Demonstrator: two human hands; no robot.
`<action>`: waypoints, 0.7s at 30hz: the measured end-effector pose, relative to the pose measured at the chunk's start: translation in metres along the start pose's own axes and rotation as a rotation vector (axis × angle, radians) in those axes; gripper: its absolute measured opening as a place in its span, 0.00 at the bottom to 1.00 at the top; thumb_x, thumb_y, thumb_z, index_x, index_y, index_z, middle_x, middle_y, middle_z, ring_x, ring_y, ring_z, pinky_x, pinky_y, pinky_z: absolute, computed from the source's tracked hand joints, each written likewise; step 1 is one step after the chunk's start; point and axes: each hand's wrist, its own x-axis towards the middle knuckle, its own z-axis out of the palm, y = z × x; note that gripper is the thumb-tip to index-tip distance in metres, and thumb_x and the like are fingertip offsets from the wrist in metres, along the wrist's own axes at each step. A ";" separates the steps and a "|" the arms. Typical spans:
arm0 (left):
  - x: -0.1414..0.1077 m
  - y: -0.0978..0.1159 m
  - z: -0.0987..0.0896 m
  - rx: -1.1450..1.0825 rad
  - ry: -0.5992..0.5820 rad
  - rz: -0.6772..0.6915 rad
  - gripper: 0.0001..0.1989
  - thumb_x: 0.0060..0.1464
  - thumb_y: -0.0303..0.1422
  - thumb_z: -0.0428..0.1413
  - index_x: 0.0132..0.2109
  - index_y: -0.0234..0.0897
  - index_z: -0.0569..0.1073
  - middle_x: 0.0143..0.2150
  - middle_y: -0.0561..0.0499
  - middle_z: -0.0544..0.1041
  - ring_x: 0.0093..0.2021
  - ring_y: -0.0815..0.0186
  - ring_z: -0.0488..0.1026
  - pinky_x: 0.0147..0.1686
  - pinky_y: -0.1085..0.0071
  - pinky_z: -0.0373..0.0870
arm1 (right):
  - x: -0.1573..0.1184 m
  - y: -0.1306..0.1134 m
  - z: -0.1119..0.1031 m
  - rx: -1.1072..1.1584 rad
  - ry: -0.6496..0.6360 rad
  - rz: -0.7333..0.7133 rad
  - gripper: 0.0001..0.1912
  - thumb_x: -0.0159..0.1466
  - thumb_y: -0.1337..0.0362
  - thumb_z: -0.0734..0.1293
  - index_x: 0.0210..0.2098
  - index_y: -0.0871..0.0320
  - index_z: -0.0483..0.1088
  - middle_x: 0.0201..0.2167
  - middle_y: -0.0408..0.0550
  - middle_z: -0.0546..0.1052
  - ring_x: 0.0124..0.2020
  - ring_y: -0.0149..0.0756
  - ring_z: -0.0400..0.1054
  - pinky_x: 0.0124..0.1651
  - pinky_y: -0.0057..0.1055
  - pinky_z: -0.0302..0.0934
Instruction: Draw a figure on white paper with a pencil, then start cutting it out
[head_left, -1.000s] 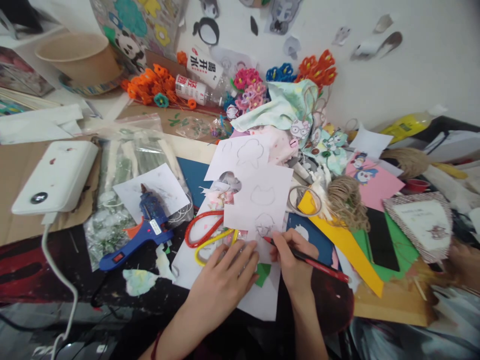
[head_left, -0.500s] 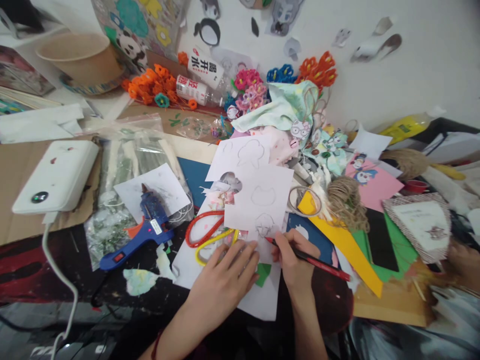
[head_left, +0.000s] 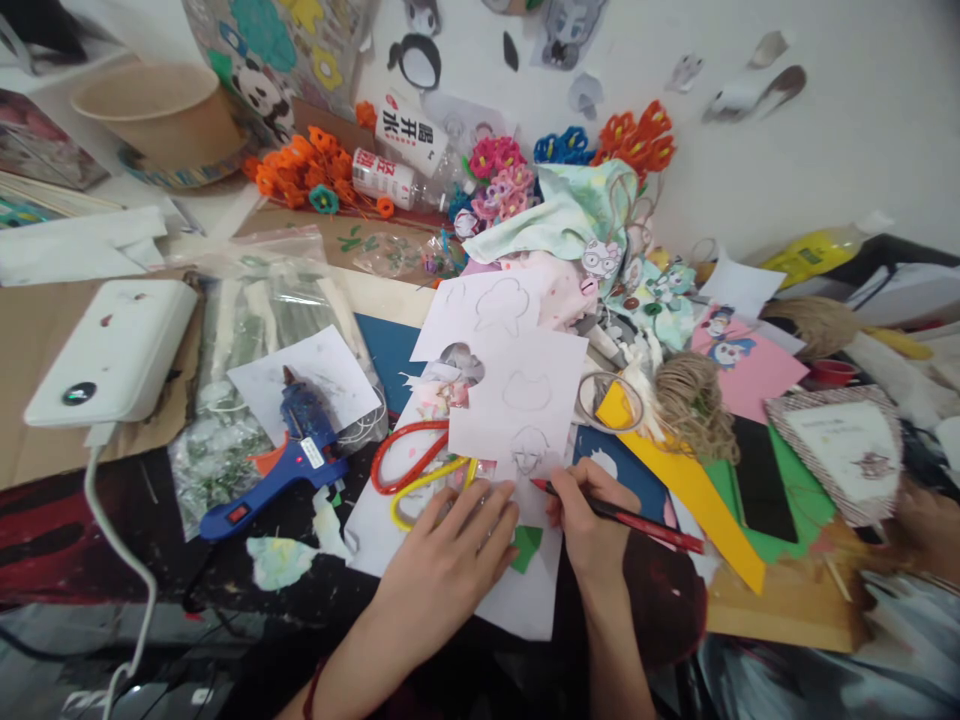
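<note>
Left hand (head_left: 454, 530) flat, fingers loosely spread, likely steadying the sketched sheet (head_left: 487, 400); from where I stand, right hand (head_left: 592, 520) pinches pen (head_left: 649, 527) near tip, probably for control.

The left hand (head_left: 452, 545) lies palm down, fingers loosely spread and pointing forward and right; the left forearm (head_left: 358, 655) slants back behind them. Just beside those fingertips, the right hand (head_left: 594, 522) curls into a pinch — the right forearm (head_left: 621, 650) below its fingers.
</note>
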 end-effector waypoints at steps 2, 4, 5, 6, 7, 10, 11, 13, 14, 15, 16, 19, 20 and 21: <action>0.000 0.000 0.000 0.002 0.001 0.003 0.15 0.68 0.37 0.52 0.57 0.38 0.74 0.63 0.53 0.75 0.61 0.58 0.67 0.60 0.58 0.59 | 0.000 0.001 0.001 0.008 0.006 -0.004 0.20 0.64 0.59 0.69 0.18 0.55 0.65 0.14 0.37 0.70 0.14 0.28 0.62 0.21 0.27 0.55; 0.000 0.000 -0.001 0.003 -0.005 0.002 0.15 0.68 0.37 0.52 0.57 0.37 0.74 0.62 0.54 0.75 0.61 0.58 0.67 0.60 0.57 0.59 | 0.000 0.001 0.001 0.014 0.014 -0.009 0.20 0.64 0.58 0.70 0.18 0.55 0.66 0.14 0.37 0.71 0.15 0.28 0.62 0.21 0.27 0.55; 0.000 0.000 -0.001 0.004 -0.006 0.000 0.15 0.68 0.37 0.53 0.57 0.37 0.73 0.62 0.54 0.75 0.61 0.58 0.67 0.60 0.57 0.59 | 0.000 0.000 0.001 0.015 0.015 -0.013 0.20 0.64 0.57 0.70 0.18 0.55 0.66 0.14 0.38 0.71 0.15 0.28 0.62 0.21 0.27 0.55; 0.000 0.000 -0.001 0.003 -0.005 0.000 0.15 0.68 0.37 0.53 0.57 0.37 0.73 0.62 0.54 0.75 0.61 0.58 0.67 0.60 0.57 0.59 | 0.000 0.000 0.001 0.015 0.015 -0.015 0.20 0.64 0.58 0.70 0.18 0.55 0.66 0.14 0.38 0.71 0.15 0.28 0.62 0.21 0.27 0.55; 0.001 0.000 -0.001 0.002 -0.005 -0.001 0.15 0.68 0.37 0.53 0.57 0.37 0.73 0.63 0.53 0.75 0.61 0.58 0.67 0.60 0.57 0.59 | 0.000 0.000 0.001 0.015 0.014 -0.017 0.20 0.64 0.58 0.70 0.18 0.55 0.66 0.14 0.38 0.71 0.15 0.28 0.62 0.21 0.27 0.55; 0.001 0.000 0.000 -0.002 -0.005 -0.002 0.15 0.68 0.36 0.53 0.57 0.37 0.74 0.63 0.53 0.75 0.61 0.58 0.67 0.60 0.57 0.59 | 0.001 -0.002 0.001 0.004 0.008 -0.019 0.20 0.63 0.60 0.70 0.17 0.55 0.65 0.13 0.37 0.70 0.14 0.28 0.62 0.21 0.27 0.56; 0.001 0.000 0.000 0.000 -0.006 -0.001 0.15 0.68 0.36 0.53 0.57 0.37 0.74 0.63 0.53 0.75 0.61 0.58 0.67 0.60 0.57 0.59 | 0.001 -0.002 0.000 0.000 0.007 -0.016 0.20 0.63 0.61 0.70 0.16 0.55 0.65 0.13 0.37 0.70 0.14 0.27 0.62 0.21 0.27 0.55; 0.001 0.000 0.000 0.001 -0.003 -0.002 0.15 0.68 0.36 0.52 0.57 0.37 0.74 0.62 0.53 0.75 0.61 0.58 0.67 0.59 0.58 0.59 | 0.001 -0.002 0.000 -0.011 0.007 -0.005 0.20 0.62 0.62 0.69 0.16 0.55 0.64 0.12 0.36 0.69 0.13 0.27 0.62 0.21 0.27 0.54; 0.000 0.000 0.000 0.000 -0.001 0.000 0.15 0.68 0.37 0.52 0.57 0.37 0.74 0.62 0.53 0.75 0.61 0.58 0.67 0.59 0.58 0.59 | 0.001 -0.002 -0.001 -0.014 0.008 0.000 0.20 0.62 0.63 0.69 0.15 0.55 0.63 0.11 0.36 0.69 0.13 0.27 0.61 0.21 0.27 0.54; 0.000 0.000 0.000 -0.001 0.000 0.000 0.15 0.68 0.37 0.52 0.57 0.37 0.74 0.62 0.53 0.75 0.61 0.58 0.67 0.59 0.58 0.59 | 0.001 -0.001 -0.001 -0.016 0.008 0.006 0.20 0.62 0.63 0.69 0.15 0.55 0.63 0.11 0.36 0.68 0.13 0.27 0.61 0.21 0.27 0.54; 0.000 0.000 0.000 -0.004 0.001 0.002 0.15 0.68 0.37 0.52 0.57 0.37 0.74 0.62 0.53 0.75 0.61 0.58 0.68 0.59 0.58 0.59 | 0.001 -0.001 -0.001 -0.018 0.007 0.008 0.20 0.62 0.63 0.69 0.15 0.55 0.63 0.11 0.36 0.68 0.13 0.27 0.61 0.21 0.27 0.54; -0.001 0.000 0.000 -0.003 0.003 0.004 0.15 0.68 0.36 0.52 0.57 0.37 0.74 0.63 0.53 0.75 0.61 0.58 0.68 0.59 0.57 0.59 | 0.000 -0.001 -0.001 -0.007 0.006 0.002 0.20 0.62 0.63 0.69 0.16 0.55 0.63 0.12 0.36 0.69 0.13 0.27 0.61 0.21 0.27 0.54; -0.001 0.000 0.000 -0.001 0.004 0.003 0.15 0.68 0.36 0.52 0.57 0.37 0.74 0.63 0.53 0.75 0.61 0.58 0.67 0.59 0.58 0.59 | 0.000 0.000 -0.001 0.002 0.006 -0.003 0.20 0.63 0.62 0.69 0.16 0.55 0.63 0.12 0.36 0.69 0.14 0.27 0.61 0.21 0.27 0.54; -0.001 0.000 0.000 0.000 0.003 0.001 0.15 0.68 0.36 0.53 0.57 0.37 0.74 0.63 0.53 0.74 0.62 0.58 0.67 0.59 0.58 0.59 | 0.000 0.000 0.000 0.014 0.004 -0.006 0.20 0.63 0.61 0.69 0.17 0.55 0.64 0.13 0.36 0.69 0.14 0.27 0.62 0.21 0.27 0.54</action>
